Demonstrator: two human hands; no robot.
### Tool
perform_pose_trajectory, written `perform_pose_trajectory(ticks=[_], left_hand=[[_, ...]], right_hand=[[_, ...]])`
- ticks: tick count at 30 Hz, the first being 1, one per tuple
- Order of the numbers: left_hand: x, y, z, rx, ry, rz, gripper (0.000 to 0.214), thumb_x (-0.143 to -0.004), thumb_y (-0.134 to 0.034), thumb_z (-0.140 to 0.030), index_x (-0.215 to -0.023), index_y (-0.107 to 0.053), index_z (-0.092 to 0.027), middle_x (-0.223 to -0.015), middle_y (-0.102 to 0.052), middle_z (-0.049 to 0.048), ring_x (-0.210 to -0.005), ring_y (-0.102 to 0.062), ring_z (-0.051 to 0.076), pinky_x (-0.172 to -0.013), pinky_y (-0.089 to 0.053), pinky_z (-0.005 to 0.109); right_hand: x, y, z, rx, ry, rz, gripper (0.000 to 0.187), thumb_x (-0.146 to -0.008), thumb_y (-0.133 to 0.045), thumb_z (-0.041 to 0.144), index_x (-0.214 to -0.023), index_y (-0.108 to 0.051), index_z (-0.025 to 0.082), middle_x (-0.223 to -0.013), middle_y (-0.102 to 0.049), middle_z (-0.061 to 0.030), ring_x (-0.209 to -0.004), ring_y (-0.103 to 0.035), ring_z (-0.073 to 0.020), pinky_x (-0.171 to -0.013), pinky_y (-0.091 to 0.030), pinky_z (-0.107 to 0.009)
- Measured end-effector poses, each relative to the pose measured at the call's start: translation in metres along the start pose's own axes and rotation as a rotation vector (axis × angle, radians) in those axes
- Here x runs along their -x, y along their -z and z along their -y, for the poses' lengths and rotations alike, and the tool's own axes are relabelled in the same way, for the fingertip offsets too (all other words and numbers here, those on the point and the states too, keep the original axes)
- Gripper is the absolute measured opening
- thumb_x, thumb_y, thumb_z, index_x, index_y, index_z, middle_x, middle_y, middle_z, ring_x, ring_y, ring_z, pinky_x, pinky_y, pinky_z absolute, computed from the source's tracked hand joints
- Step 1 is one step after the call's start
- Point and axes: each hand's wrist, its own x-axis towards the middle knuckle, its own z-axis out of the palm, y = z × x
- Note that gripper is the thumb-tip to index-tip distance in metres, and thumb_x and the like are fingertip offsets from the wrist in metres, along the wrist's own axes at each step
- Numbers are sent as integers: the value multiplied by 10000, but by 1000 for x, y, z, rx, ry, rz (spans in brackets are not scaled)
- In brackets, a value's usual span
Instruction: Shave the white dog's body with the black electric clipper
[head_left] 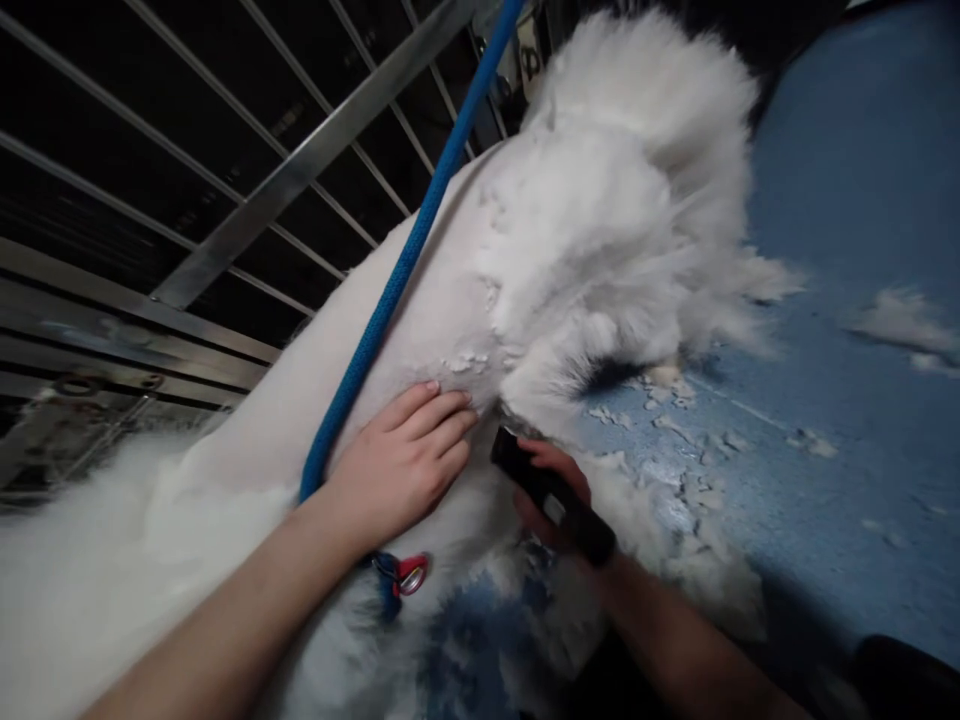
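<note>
A white dog (442,290) fills the middle of the view, its back and side clipped short, with long fluffy fur at both ends. My left hand (405,460) lies flat on the dog's short-clipped side, fingers stretched out. Wrapped in my right hand (559,485) is a black hair clipper (555,500), its head against the fur low on the dog's side, just right of my left fingertips. A blue rope leash (397,270) runs across the dog's body and passes behind my left wrist. Below that wrist hangs a small red and metal clasp (411,574).
Cage bars (300,150) stand close behind the dog at the upper left. Cut tufts of white fur (675,540) lie scattered on the blue table (862,180) to the right. A dark object (904,675), its kind unclear, sits at the lower right corner.
</note>
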Motion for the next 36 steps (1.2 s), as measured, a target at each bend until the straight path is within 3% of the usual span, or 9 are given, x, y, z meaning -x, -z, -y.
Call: perform_pose_trajectory(ticks=[3, 5, 11, 17, 20, 25, 28, 33, 36], left_hand=[[3, -4, -2, 3, -8, -5, 243, -935, -498, -142, -783, -675, -207, -1057, -746, -12, -1141, -608, 189, -1093, -407, 368], [5, -7, -4, 14, 6, -24, 233, -918, -509, -128, -763, -667, -202, -987, -745, 9, -1115, -613, 195, -1091, -409, 372], [6, -13, -9, 0, 33, -110, 179, -861, -575, -107, -713, -641, -183, -767, -699, 32, -1020, -621, 214, -1053, -428, 374], [5, -14, -11, -50, 17, -158, 212, -828, -576, -93, -639, -618, -179, -643, -649, 29, -820, -629, 219, -899, -505, 363], [7, -16, -12, -40, 16, -171, 199, -828, -572, -89, -656, -623, -176, -646, -651, 41, -809, -622, 224, -909, -492, 377], [9, -19, -13, -44, 24, -165, 186, -839, -564, -92, -684, -634, -167, -690, -670, 50, -847, -624, 237, -942, -468, 393], [10, -20, -14, -42, 36, -167, 187, -851, -553, -93, -704, -648, -161, -709, -682, 51, -874, -627, 233, -966, -453, 387], [11, -20, -14, -38, 40, -155, 203, -861, -536, -89, -709, -647, -166, -723, -686, 43, -860, -624, 219, -952, -457, 378], [12, -20, -14, -40, 41, -189, 207, -854, -542, -75, -688, -636, -157, -716, -681, 47, -857, -629, 220, -929, -467, 375]], right_hand=[[-13, 15, 20, 8, 246, 22, 468, -729, -689, 256, -1155, -498, 298, -1171, -702, -83, -984, -722, -282, -757, -624, -439], [-25, 18, 26, 77, 310, 21, 466, -752, -690, 252, -1171, -491, 296, -1188, -697, -88, -1016, -717, -280, -788, -618, -445], [-41, 20, 31, 159, 282, 47, 434, -781, -688, 247, -1171, -501, 274, -1208, -684, -115, -1092, -689, -289, -862, -596, -482], [-44, 16, 29, 265, 382, 40, 428, -782, -693, 203, -1159, -500, 265, -1206, -680, -115, -1072, -700, -263, -843, -610, -449], [-44, 17, 29, 261, 390, 45, 432, -788, -693, 218, -1172, -499, 254, -1207, -677, -132, -1085, -694, -270, -845, -611, -456], [-48, 12, 28, 314, 545, 79, 420, -789, -694, 224, -1165, -508, 247, -1171, -693, -135, -1032, -713, -263, -795, -629, -431], [-50, 11, 26, 358, 550, 39, 436, -776, -692, 198, -1170, -511, 237, -1190, -685, -139, -1054, -704, -267, -800, -626, -429], [-49, 13, 21, 343, 611, 116, 410, -794, -700, 234, -1160, -519, 254, -1212, -674, -116, -1046, -702, -255, -789, -626, -416], [-50, 15, 17, 406, 579, 64, 426, -789, -700, 178, -1169, -524, 254, -1259, -650, -121, -1098, -681, -264, -826, -616, -431]])
